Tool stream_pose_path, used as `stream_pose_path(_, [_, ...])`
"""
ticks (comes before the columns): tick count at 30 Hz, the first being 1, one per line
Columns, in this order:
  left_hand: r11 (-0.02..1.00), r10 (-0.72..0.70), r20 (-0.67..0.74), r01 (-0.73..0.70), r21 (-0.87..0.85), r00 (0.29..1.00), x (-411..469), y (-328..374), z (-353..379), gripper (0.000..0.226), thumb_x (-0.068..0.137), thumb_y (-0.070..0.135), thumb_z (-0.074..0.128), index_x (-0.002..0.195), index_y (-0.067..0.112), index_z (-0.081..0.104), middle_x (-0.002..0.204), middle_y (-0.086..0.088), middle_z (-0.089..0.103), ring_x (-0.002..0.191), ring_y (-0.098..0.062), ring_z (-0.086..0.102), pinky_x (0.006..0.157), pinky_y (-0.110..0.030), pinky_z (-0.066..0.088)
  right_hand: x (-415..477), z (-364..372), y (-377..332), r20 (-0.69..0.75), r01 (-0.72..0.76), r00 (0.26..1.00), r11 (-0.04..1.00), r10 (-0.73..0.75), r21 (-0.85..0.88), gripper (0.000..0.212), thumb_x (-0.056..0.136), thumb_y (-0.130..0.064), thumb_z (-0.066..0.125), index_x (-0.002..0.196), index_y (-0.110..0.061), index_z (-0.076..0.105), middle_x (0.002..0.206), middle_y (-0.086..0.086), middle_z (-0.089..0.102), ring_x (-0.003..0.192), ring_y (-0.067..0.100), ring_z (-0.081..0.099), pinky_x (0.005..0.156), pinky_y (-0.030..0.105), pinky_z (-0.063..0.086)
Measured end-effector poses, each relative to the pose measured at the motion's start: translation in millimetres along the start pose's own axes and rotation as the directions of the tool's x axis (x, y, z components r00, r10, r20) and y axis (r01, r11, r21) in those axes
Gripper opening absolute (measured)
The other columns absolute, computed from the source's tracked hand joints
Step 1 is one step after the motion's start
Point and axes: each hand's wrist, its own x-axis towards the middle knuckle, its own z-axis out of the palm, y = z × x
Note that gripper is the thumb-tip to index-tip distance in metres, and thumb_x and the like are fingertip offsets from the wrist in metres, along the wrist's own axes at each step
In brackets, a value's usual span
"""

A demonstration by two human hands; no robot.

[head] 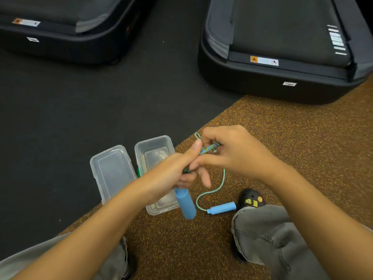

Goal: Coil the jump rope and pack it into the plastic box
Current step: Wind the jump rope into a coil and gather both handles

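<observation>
Two hands, one jump rope with two blue handles, one plastic box, one lid, two treadmills.

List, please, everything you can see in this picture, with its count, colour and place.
Jump rope: one, green cord; partly bundled in the hands, the rest trailing on the floor.
Handles: two, blue; one hanging below the left hand, one lying on the brown floor.
Plastic box: one, clear, open, on the floor behind the left forearm.
Lid: one, clear, left of the box.
Treadmills: two, black; top left and top right.
Floor: black and speckled brown.
Shoe: one, black with yellow charms, by the right knee.
Trousers: grey, both legs.
Left hand: gripping the bundle.
Right hand: pinching the bundle.
</observation>
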Motion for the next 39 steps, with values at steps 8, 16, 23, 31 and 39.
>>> stream_pose_path(8, [0.753,0.140,0.167,0.005,-0.658,0.976,-6,17,-12,0.058,0.086,0.043,0.036,0.036,0.018,0.047,0.043,0.004,0.013,0.039,-0.011,0.012,0.042,-0.020,0.018,5,5,13,-0.116,-0.043,0.992,0.999,0.044,0.015,0.046,0.091,-0.051,0.034,0.069,-0.013,0.050,0.058,0.000,0.049,0.055,0.011,0.046,0.058,0.035,0.041])
stream_pose_path(16, [0.615,0.165,-0.154,-0.224,-0.756,0.974,-6,15,-32,0.024,0.071,0.020,0.048,0.075,0.013,0.071,0.055,0.006,0.047,0.044,-0.005,0.033,0.046,-0.016,0.029,-5,40,2,0.211,-0.087,0.969,0.976,0.129,-0.199,0.021,0.097,-0.035,0.030,0.086,-0.018,0.035,0.083,0.015,0.060,0.076,0.037,0.058,0.059,0.037,0.036])
stream_pose_path(23, [0.768,0.104,-0.205,-0.209,-0.606,0.973,4,2,-24,0.039,0.089,0.016,0.036,0.120,0.002,0.055,0.116,-0.012,0.067,0.098,-0.018,0.068,0.086,-0.024,0.052,-13,46,-7,0.251,0.024,0.967,0.960,0.049,-0.280,0.014,0.097,-0.022,0.034,0.102,-0.011,0.041,0.098,0.012,0.061,0.086,0.035,0.060,0.060,0.034,0.033])
stream_pose_path(31, [0.986,0.120,-0.379,-0.155,-0.063,0.918,11,-12,-14,0.030,0.097,0.009,0.032,0.116,0.007,0.055,0.104,-0.004,0.065,0.095,-0.011,0.062,0.083,-0.012,0.049,-15,35,-15,0.218,0.162,0.971,0.946,-0.102,-0.279,0.033,0.096,-0.040,0.034,0.106,-0.014,0.051,0.098,0.009,0.066,0.089,0.029,0.062,0.063,0.032,0.034])
stream_pose_path(39, [0.970,0.026,-0.087,-0.005,0.241,0.996,-2,4,-4,0.066,0.084,0.059,0.017,0.054,0.010,0.051,0.048,-0.002,0.047,0.045,-0.009,0.045,0.061,-0.022,0.042,-8,11,-8,0.175,0.020,0.985,0.998,-0.010,-0.055,0.028,0.084,-0.047,0.054,0.084,-0.020,0.063,0.063,-0.011,0.052,0.059,0.003,0.047,0.060,0.031,0.044])
